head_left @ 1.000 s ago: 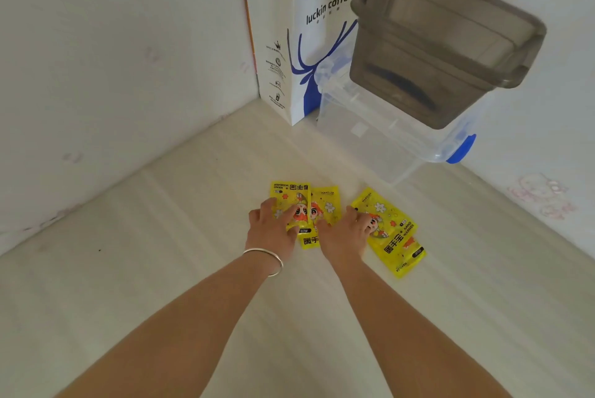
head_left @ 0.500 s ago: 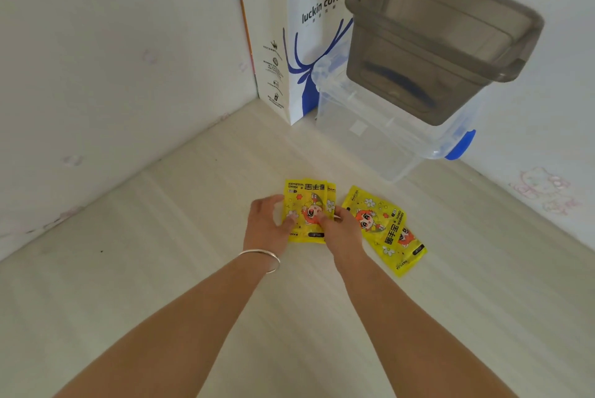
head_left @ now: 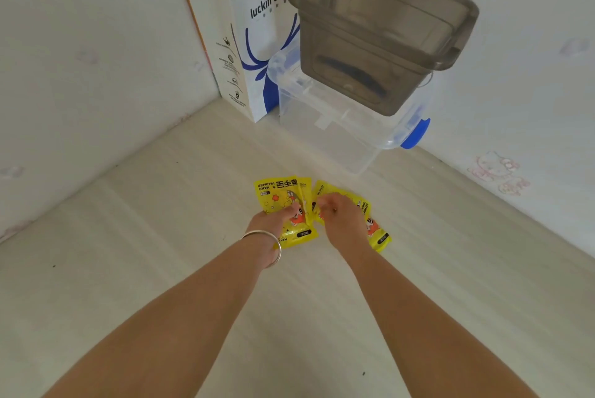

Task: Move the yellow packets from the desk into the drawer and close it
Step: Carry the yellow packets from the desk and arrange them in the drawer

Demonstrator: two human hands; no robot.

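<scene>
Yellow hand-warmer packets lie on the pale wooden desk [head_left: 161,236]. My left hand [head_left: 273,220], with a silver bangle on its wrist, grips the left packets [head_left: 278,196], which overlap and tilt up slightly. To their right lie the other packets [head_left: 376,230], partly hidden under my right hand [head_left: 338,220], whose curled fingers pinch their left edge. A grey translucent bin [head_left: 380,27], open at the top, sits on a clear plastic box [head_left: 338,133] behind the packets.
A white and blue paper coffee bag [head_left: 254,43] stands in the corner, left of the clear box. A blue latch [head_left: 417,133] sticks out at the box's right end. White walls close in the desk on the left and right.
My right hand has let go of the left packets and moved right onto the other packets. My left hand still holds the left packets, now a little closer to me.
</scene>
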